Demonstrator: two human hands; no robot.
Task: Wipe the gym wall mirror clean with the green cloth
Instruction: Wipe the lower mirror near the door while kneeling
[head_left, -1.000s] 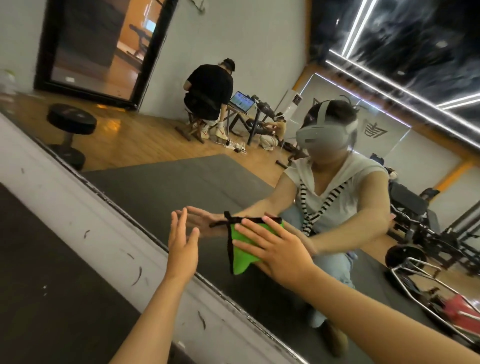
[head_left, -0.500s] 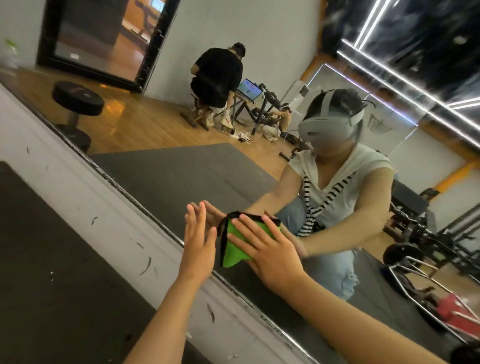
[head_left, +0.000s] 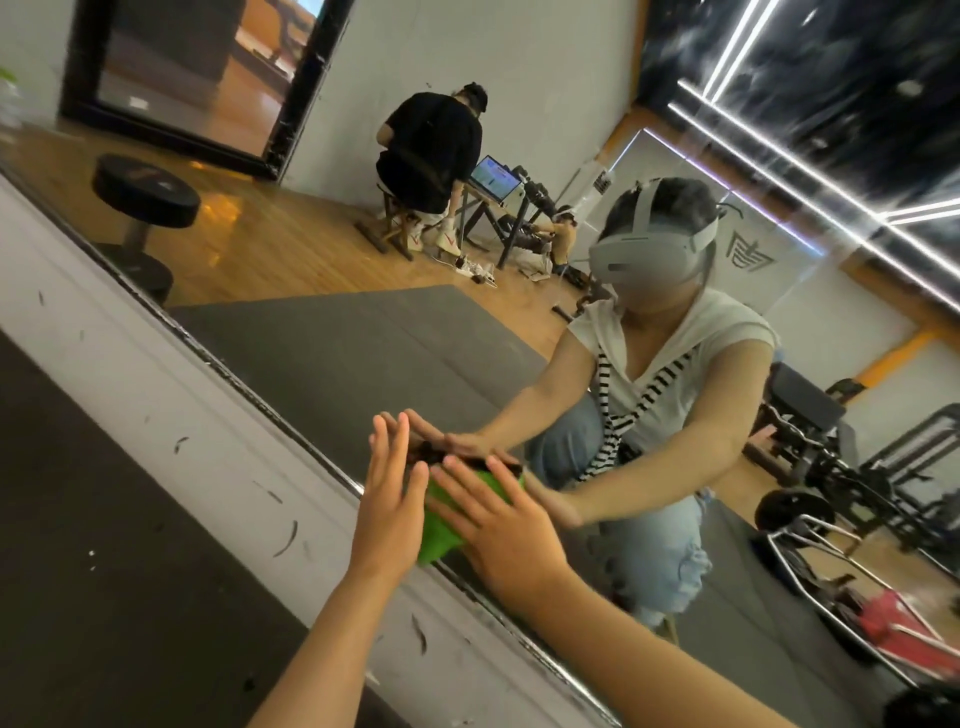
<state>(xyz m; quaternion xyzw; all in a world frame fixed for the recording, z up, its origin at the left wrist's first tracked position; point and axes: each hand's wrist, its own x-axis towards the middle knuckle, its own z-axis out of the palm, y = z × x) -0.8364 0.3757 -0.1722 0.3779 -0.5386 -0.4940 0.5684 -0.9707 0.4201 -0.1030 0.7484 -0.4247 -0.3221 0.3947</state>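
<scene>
The right hand (head_left: 501, 525) is pressing the green cloth (head_left: 439, 538) flat against the wall mirror (head_left: 337, 353), low down, just above the glass's bottom edge. Its fingers are lying straight and spread over the cloth, not curling round it. The cloth is bunching under the palm, with green showing to the left of the hand and between the fingers, and a dark trim along its far edge. The left hand (head_left: 389, 499) is standing just to the left of the cloth, fingers straight and close together, its tips meeting their own reflection on the glass; it is gripping nothing, and its side is touching the cloth. Below the mirror a scuffed white skirting strip (head_left: 156, 395) is running diagonally, and nearer still a dark floor mat (head_left: 104, 571) is lying. In the glass a crouching person wearing a headset is reaching forward with both arms. Farther back in the reflection someone in black is sitting at a laptop (head_left: 496, 179), and a black dumbbell (head_left: 145, 197) is standing on the wooden floor at the left.
</scene>
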